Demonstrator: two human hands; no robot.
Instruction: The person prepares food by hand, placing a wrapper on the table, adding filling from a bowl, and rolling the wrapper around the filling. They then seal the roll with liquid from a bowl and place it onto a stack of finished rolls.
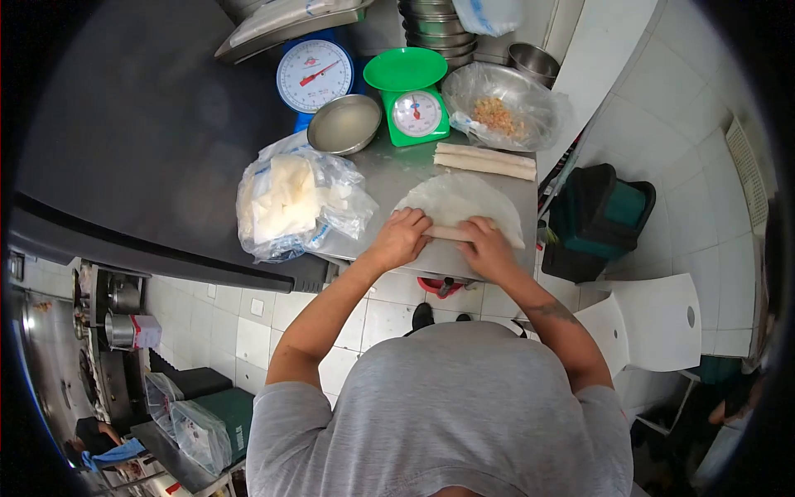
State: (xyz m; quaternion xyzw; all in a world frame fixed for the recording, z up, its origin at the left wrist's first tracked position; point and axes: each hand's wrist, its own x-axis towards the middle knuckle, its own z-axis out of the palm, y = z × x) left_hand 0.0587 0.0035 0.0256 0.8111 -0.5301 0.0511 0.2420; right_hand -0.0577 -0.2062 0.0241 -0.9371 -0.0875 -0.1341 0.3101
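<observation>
A thin, round, whitish wrapper (472, 197) lies flat on the metal table, and its near edge is turned up into a narrow spring roll (449, 234). My left hand (401, 238) grips the left end of this roll, fingers bent over it. At the other end, my right hand (489, 247) presses on the roll with curled fingers. The roll's ends are hidden under my fingers. Just beyond the wrapper lie long finished rolls (489, 161), side by side. A plastic bag (339, 199) of stacked pale wrappers (286, 195) sits left of my left hand.
Behind stand a blue dial scale (315, 76), a green scale (416, 112), a shallow metal bowl (344, 124) and a plastic-lined bowl (480, 83) of orange-brown filling (497, 118). Stacked metal bowls (439, 33) are at the back. A dark appliance (157, 124) borders the left.
</observation>
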